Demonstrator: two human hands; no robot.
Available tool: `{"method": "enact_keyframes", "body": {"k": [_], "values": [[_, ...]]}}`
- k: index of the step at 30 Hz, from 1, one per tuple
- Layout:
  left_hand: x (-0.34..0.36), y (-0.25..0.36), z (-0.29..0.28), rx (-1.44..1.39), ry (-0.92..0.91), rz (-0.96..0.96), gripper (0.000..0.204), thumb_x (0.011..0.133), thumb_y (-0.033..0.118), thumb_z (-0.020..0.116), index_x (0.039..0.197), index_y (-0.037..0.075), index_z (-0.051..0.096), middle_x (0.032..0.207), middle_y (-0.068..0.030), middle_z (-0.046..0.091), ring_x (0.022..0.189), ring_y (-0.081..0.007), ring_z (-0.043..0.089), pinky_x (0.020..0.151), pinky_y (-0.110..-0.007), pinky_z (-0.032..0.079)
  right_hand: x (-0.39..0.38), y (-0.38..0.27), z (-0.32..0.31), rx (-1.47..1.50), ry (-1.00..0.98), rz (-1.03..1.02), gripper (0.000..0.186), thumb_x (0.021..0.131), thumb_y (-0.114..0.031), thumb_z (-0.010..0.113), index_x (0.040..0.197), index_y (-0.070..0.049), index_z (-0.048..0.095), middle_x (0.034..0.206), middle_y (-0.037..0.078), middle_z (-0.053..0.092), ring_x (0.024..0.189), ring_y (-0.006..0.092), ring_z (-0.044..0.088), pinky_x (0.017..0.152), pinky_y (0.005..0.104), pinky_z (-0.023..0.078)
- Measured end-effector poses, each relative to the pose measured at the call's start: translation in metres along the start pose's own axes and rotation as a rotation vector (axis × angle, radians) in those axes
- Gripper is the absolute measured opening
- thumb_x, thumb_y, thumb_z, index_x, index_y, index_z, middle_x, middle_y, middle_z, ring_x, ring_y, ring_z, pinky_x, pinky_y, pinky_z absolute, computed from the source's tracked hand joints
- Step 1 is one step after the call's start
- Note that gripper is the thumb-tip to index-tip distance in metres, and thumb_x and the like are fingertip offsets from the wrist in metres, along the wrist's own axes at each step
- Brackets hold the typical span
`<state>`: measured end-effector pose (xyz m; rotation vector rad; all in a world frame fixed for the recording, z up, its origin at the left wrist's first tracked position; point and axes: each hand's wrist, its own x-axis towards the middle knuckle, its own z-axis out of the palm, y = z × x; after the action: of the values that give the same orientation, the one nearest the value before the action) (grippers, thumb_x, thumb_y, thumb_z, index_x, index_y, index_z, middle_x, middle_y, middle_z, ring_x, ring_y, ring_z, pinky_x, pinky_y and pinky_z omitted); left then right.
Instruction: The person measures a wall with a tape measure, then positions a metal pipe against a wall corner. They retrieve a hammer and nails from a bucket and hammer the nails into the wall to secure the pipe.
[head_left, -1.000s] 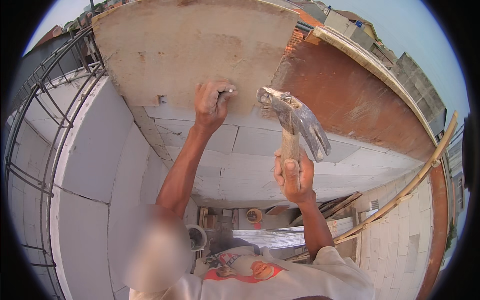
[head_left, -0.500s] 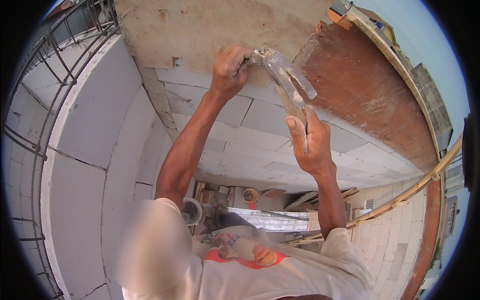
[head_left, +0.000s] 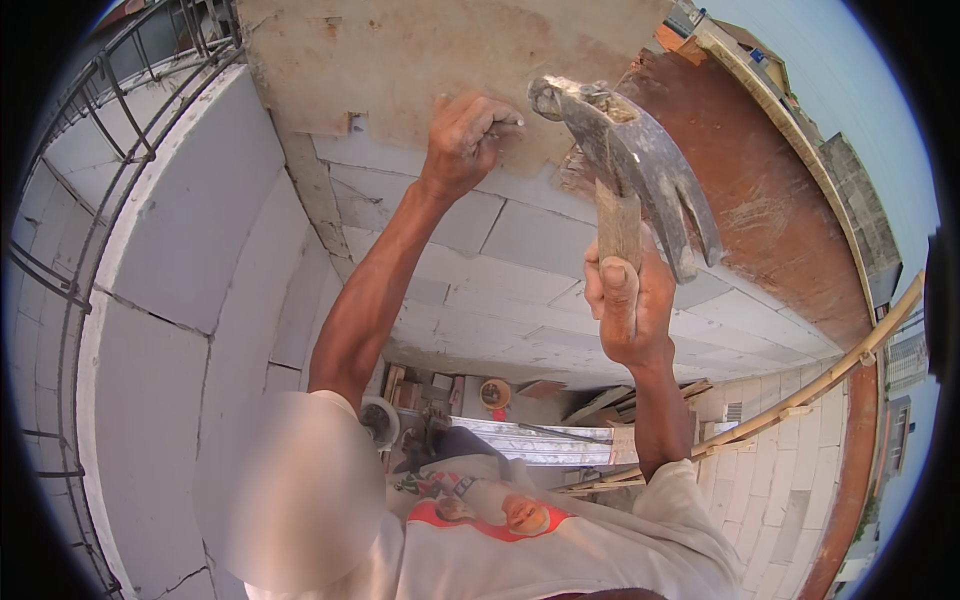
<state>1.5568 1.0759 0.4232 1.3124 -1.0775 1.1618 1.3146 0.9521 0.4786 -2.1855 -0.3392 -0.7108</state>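
My right hand (head_left: 635, 305) is wrapped round the wooden handle of a claw hammer (head_left: 632, 150). The worn metal head is raised, its striking face toward my left hand and its claw curving down to the right. My left hand (head_left: 462, 140) is closed in a pinch against a tan, mortar-stained panel (head_left: 400, 60). Whatever its fingers hold is too small or hidden to name. A gap separates the hammer head from the left fingers. Right of the hammer, a reddish-brown board (head_left: 750, 190) continues along the top of the pale block wall (head_left: 540, 238).
At left stands another block wall (head_left: 175, 200) with steel reinforcing bars (head_left: 75, 290) beside it. A bamboo pole (head_left: 800, 398) crosses on the right. Far below lie a bucket (head_left: 378, 420), a round container (head_left: 495, 393), timber pieces (head_left: 605, 400) and a pale plank (head_left: 530, 443).
The hammer has swung back, away from my left hand, toward the right and closer to me. My right hand has dropped slightly. My left hand stays at nearly the same spot on the panel.
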Motion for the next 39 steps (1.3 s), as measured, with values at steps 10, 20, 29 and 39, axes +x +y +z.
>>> {"method": "enact_keyframes", "body": {"k": [10,20,29,39], "values": [[-0.007,-0.002,0.0,0.002,-0.039,-0.008,0.033,0.069,-0.014,0.069,0.088,0.013,0.066,0.082,0.0018,0.066,0.074,-0.0165,0.06,0.067,-0.033,0.032,-0.005,0.008,0.003,-0.113,-0.08,0.337,0.04,0.105,-0.036,0.059,0.11,0.004,0.058,0.063,0.008,0.059,0.053,0.0166,0.057,0.052,0.0359,0.043],[-0.007,-0.005,-0.004,-0.003,-0.112,-0.022,0.034,0.068,-0.015,0.066,0.09,0.011,0.066,0.083,-0.0003,0.065,0.076,-0.019,0.061,0.069,-0.035,0.035,-0.003,0.017,0.015,0.027,-0.011,0.331,0.052,0.107,-0.052,0.049,0.092,-0.003,0.058,0.057,-0.001,0.048,0.048,0.0101,0.043,0.045,0.0278,0.037],[-0.008,-0.021,-0.016,-0.298,-0.12,-0.088,0.041,0.081,-0.02,0.06,0.113,0.004,0.052,0.095,-0.0067,0.052,0.078,-0.0184,0.053,0.066,-0.029,0.047,-0.016,-0.019,0.023,0.319,0.141,-0.186,0.063,0.101,-0.064,0.05,0.091,-0.002,0.053,0.058,0.001,0.045,0.051,0.0086,0.047,0.044,0.025,0.033],[-0.003,-0.011,-0.014,-0.218,-0.06,-0.053,0.025,0.1,-0.007,0.055,0.121,0.003,0.045,0.104,-0.0083,0.046,0.08,-0.0139,0.049,0.07,-0.027,0.048,-0.01,0.025,0.037,0.168,0.11,0.089,0.057,0.103,-0.06,0.052,0.093,-0.004,0.058,0.059,0.001,0.047,0.049,0.0126,0.042,0.047,0.0308,0.035]]}}
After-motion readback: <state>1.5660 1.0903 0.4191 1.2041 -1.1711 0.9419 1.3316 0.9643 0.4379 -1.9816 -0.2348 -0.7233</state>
